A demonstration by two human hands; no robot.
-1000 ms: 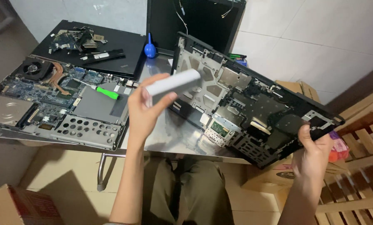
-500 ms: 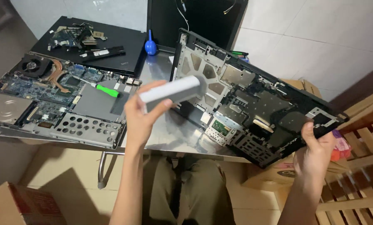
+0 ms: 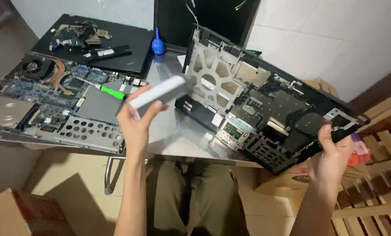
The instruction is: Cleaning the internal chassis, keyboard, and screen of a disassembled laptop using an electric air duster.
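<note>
Lying under the table's right end, a brown cardboard box (image 3: 291,181) shows a dark round mark, and another box (image 3: 16,214) sits at the lower left. The left hand (image 3: 136,122) grips a pale grey bar (image 3: 158,92) above the steel table (image 3: 178,135). The right hand (image 3: 333,155) clasps the corner of a stripped black laptop shell (image 3: 265,109), tilted over the table's edge. White tiles back the room.

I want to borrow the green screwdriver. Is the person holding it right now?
No, the green screwdriver lies on the opened laptop, while the left hand holds a grey block.
</note>
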